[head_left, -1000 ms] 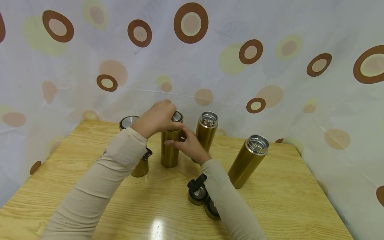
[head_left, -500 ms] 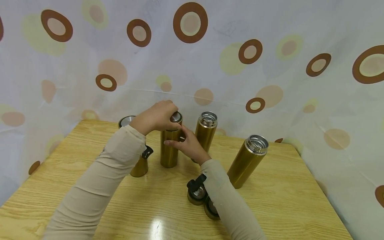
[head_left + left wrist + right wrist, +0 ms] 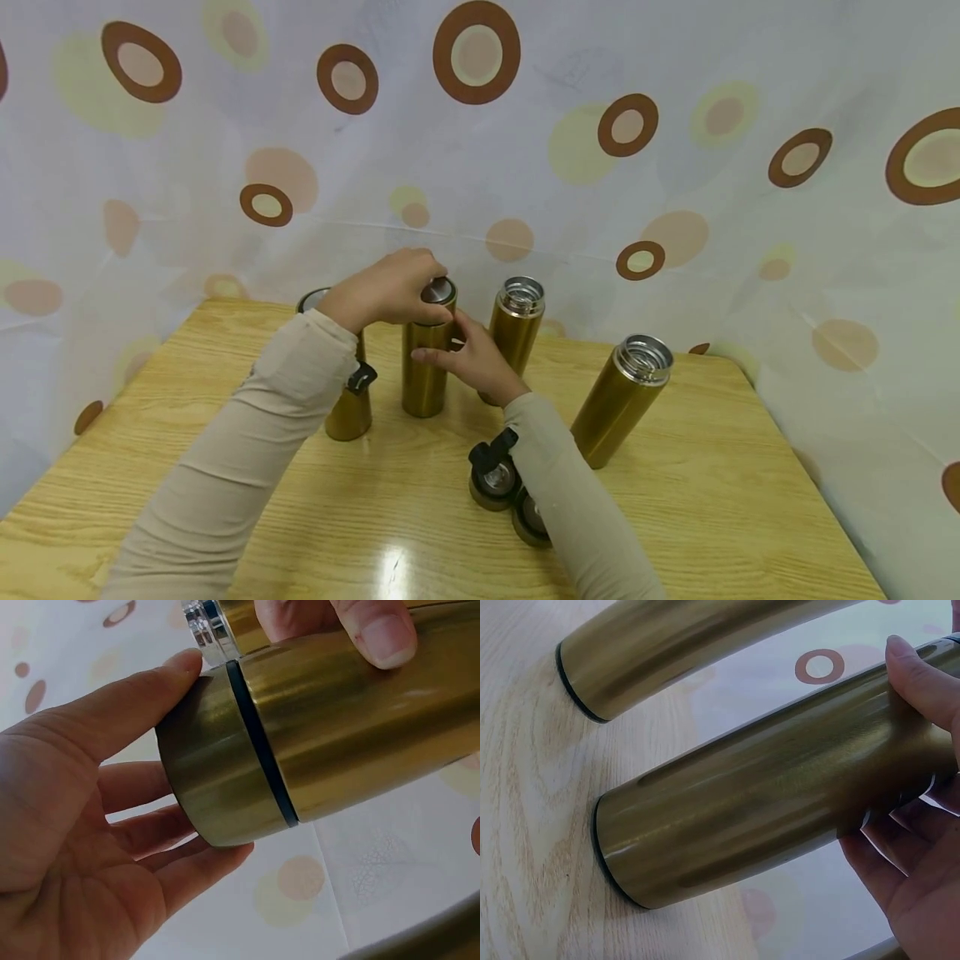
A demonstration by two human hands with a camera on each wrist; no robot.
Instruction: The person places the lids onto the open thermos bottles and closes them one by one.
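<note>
On a wood-grain tabletop, a gold bottle stands upright at the wearer's twelve o'clock, an uncapped bottle at one o'clock, the right hand curled round the former and the left hand gripping its seated cap, apparently mid-twist, which calls for steady bracing next.

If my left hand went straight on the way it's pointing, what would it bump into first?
Your left hand would first push the lid it grips. Past that, the nearest open bottle on its right looks next in line, though depth is hard to judge.
</note>
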